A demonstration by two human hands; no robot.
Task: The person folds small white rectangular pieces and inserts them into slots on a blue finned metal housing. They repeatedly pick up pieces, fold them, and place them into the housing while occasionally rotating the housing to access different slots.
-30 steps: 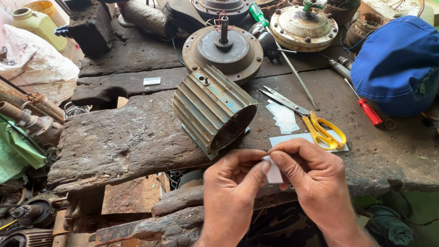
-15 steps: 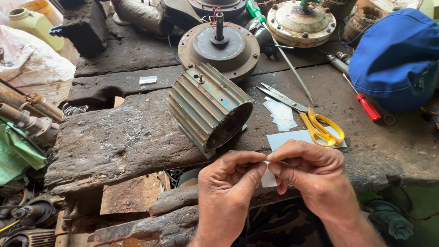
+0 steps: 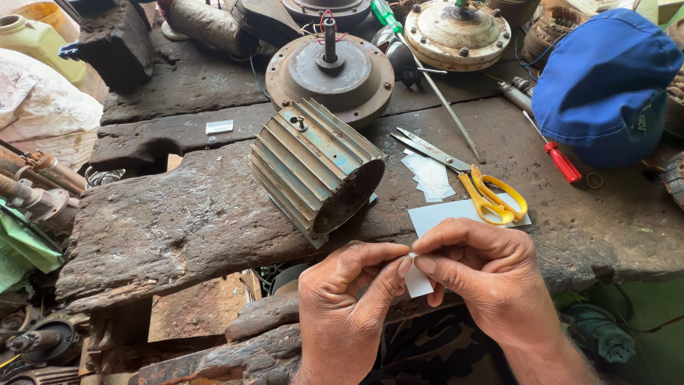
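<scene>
My left hand [image 3: 345, 299] and my right hand [image 3: 481, 274] meet at the near edge of a worn wooden bench [image 3: 178, 214]. Together they pinch a small white paper strip [image 3: 415, 280] between thumbs and fingertips. Just beyond my right hand lies a larger white sheet [image 3: 445, 212] with yellow-handled scissors [image 3: 491, 196] resting on it. A ribbed metal motor housing [image 3: 317, 167] lies on its side ahead of my left hand. Small cut paper pieces [image 3: 427, 175] sit beside the scissor blades.
A round motor end plate with a shaft [image 3: 329, 68] and a second round cover [image 3: 456, 32] stand at the back. A blue cap [image 3: 605, 85], a red-handled screwdriver [image 3: 559, 157] and a long metal rod [image 3: 445, 107] lie at right. A white bag [image 3: 43, 114] is at left.
Both hands stay together on the paper strip, the fingers shifting slightly along it. The view has dipped and drifted a little; nothing on the bench has moved.
</scene>
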